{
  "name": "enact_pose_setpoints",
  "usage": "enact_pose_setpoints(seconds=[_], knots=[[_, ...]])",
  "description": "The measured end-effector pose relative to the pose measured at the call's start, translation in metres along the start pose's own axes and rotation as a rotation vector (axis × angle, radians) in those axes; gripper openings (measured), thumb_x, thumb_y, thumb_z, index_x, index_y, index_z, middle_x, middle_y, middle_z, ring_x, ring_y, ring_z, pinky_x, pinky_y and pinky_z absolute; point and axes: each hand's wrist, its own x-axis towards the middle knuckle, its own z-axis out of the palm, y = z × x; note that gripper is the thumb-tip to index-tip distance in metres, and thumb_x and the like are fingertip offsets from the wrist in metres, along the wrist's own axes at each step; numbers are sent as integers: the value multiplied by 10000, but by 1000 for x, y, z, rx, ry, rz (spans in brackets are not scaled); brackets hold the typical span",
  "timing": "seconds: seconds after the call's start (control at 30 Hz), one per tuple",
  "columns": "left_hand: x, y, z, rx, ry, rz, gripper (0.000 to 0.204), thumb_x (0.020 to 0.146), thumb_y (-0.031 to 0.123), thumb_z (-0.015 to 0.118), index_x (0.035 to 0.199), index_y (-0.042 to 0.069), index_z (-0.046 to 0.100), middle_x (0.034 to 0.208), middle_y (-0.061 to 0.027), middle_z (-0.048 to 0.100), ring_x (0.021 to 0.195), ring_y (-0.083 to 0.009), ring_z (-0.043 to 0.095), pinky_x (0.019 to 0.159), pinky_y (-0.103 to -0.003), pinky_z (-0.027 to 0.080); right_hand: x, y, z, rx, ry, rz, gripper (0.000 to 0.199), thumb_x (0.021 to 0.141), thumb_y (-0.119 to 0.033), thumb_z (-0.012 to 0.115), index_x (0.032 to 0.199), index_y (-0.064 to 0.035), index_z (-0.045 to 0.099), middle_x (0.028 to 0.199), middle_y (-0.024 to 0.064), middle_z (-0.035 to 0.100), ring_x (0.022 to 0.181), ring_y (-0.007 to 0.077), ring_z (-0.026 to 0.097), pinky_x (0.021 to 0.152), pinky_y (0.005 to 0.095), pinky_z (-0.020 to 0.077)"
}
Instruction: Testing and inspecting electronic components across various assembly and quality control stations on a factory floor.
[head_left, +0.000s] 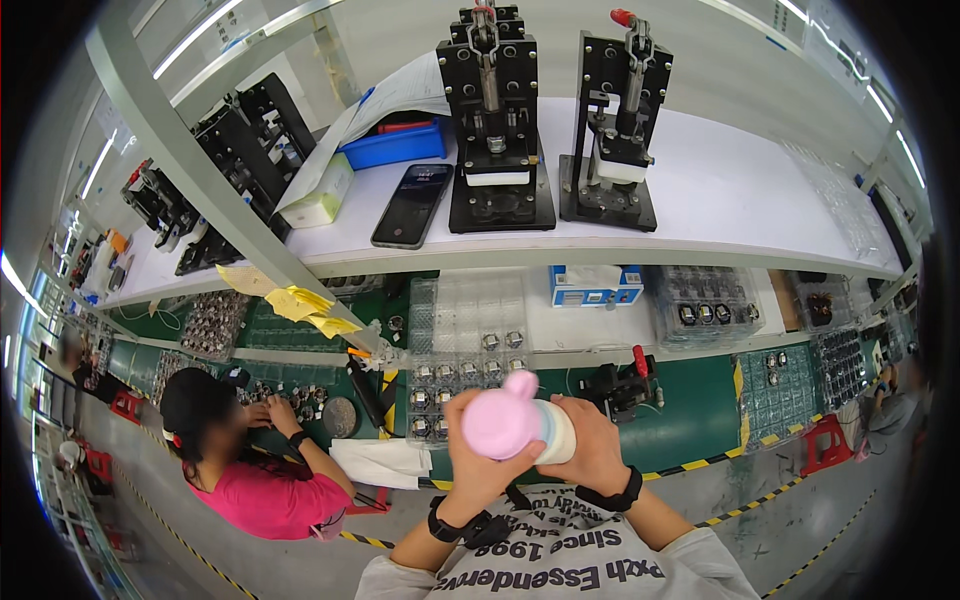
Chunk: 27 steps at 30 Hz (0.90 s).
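A drink bottle with a rounded pink lid (497, 425) and a cream-white body (558, 435) is tilted sideways in front of my chest. My left hand (478, 472) wraps round the lid end, its thumb lying across the pink part. Closed round the pale body is my right hand (597, 447). A small pink knob sticks up from the lid's far side. Beyond the bottle, a clear plastic tray (467, 372) holds several small metal-and-black parts on the green workbench.
Above the bench, a white shelf (740, 190) carries black toggle presses (497, 130), a phone (412, 205) and a blue bin (395, 147). A small black press (617, 388) with a red handle stands right of the bottle. A co-worker in pink (265, 495) sits at the left.
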Motion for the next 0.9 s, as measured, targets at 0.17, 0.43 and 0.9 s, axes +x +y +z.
enact_pose_setpoints(seconds=[0.17,0.43,0.9], knots=[[25,-6,-36,-381,146,-2,776,667,477,727,1177,33,346,1086,-137,504,980,-256,563,863,-388,456,-10,9,5,-62,-61,9,799,523,-285,805,1198,-46,451,1085,135,568,954,294,589,829,349,468],[39,-2,-18,-360,28,69,853,635,596,691,1191,44,353,1078,-131,529,902,-269,598,808,-391,487,-3,-2,7,525,-119,292,852,525,-279,822,1234,-35,417,1124,133,571,1010,239,586,863,323,453],[37,36,-7,470,38,26,751,555,266,833,1148,43,430,1029,-132,547,902,-222,580,795,-329,465,-6,-9,9,142,-108,151,788,530,-307,779,1206,-76,445,1011,140,587,893,296,600,736,370,498]])
